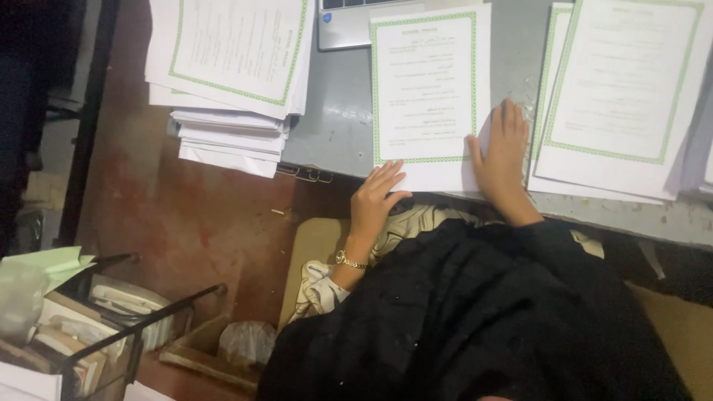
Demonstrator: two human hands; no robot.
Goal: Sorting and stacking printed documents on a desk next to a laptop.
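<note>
Green-bordered white paper fills the upper part of the frame, laid out on a grey surface (338, 126). At the lower left, a dark wire rack (111, 327) is seen, holding pale objects too blurred to be made out. At the upper left, one tall stack of bordered sheets (230, 67) overhangs the near edge of the surface. To its right, at the top centre, a corner of one silver laptop (345, 26) is partly covered by a single bordered sheet (427, 89), which lies at the centre of the frame and reaches down to the near edge.

Two hands are counted, both on this sheet. The left hand (375, 197) is set at the sheet's lower left corner; its fingers (386, 178) are loosely extended, slightly spread, and rest on the paper edge without gripping, while a gold bracelet (349, 260) is worn on the bent wrist. The right hand (503, 152) is laid flat, palm down, on the sheet's lower right edge, fingers straight, close together and pointing to the top of the frame; nothing is clasped. At the upper right, a second stack of bordered sheets (616, 96) lies just beside the right hand. Black cloth (475, 319) covers the lower centre.
</note>
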